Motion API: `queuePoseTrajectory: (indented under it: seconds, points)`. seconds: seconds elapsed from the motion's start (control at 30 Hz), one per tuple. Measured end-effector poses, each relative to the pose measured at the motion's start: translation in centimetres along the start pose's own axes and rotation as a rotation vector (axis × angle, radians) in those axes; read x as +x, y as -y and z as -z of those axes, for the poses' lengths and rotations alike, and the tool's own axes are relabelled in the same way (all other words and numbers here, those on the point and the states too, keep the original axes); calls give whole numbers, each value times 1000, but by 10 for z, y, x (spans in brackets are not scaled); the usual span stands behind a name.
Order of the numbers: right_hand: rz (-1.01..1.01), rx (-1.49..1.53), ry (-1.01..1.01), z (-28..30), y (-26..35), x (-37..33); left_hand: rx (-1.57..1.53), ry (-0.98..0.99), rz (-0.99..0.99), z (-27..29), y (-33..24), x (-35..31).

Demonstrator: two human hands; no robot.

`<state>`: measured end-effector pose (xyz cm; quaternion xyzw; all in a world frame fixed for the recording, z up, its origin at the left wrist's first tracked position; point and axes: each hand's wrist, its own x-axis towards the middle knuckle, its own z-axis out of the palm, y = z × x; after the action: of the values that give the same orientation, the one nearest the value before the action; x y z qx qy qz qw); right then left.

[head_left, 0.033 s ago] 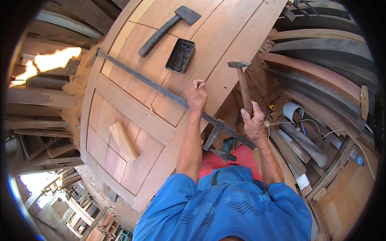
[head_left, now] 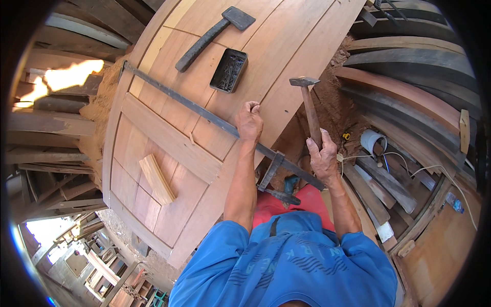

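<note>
My right hand (head_left: pixel 323 156) is wrapped round the wooden handle of a hammer (head_left: pixel 311 110), whose metal head is raised off the right edge of a wooden door panel (head_left: pixel 286 56). Over the panel, my left hand (head_left: pixel 249 122) is closed in a pinch; what its fingertips hold, if anything, is too small to make out. Just beyond it stands an open dark tin (head_left: pixel 213 77) of nails (head_left: pixel 232 71). A long bar clamp (head_left: pixel 179 100) crosses the panel, passing beneath my left wrist, with its screw end near my body.
A heavy dark mallet (head_left: pixel 204 45) lies beyond the tin. A short wood block (head_left: pixel 157 179) rests on the panel's near left part. Stacked boards (head_left: pixel 409 61) line the right side, with a white bucket (head_left: pixel 372 140) and a loose cable (head_left: pixel 434 166) below. More timber (head_left: pixel 48 123) is piled at left.
</note>
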<state>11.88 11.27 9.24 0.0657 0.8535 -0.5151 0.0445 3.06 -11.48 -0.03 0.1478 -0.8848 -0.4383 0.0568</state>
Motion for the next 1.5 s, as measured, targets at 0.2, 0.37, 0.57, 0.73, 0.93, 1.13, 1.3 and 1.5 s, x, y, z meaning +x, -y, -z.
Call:
queuePoseTrajectory:
  seconds: [0.2,0.37,0.57,0.73,0.93,1.13,1.3,1.5]
  points:
    - [21,41,29,11,-5,1,61,-28,-79,-1,4,-3]
    - [50,16,71,13,-9,-3,113,-58,-135,-4,9,-5]
    - [244,-152,142,5,-4,0,103,-25,-213,-8,10,-8]
    - [282,-261,265,-6,-1,5,138,-55,-304,-9,13,-8]
    - [249,-364,336,-3,13,14,92,-88,-366,-3,8,-7]
    - [340,-469,335,-5,3,18,93,-103,-379,-4,11,-7]
    - [311,-409,311,-5,18,11,75,-75,-324,-5,11,-10]
    - [320,-334,309,1,22,15,33,-85,-281,-4,6,-12]
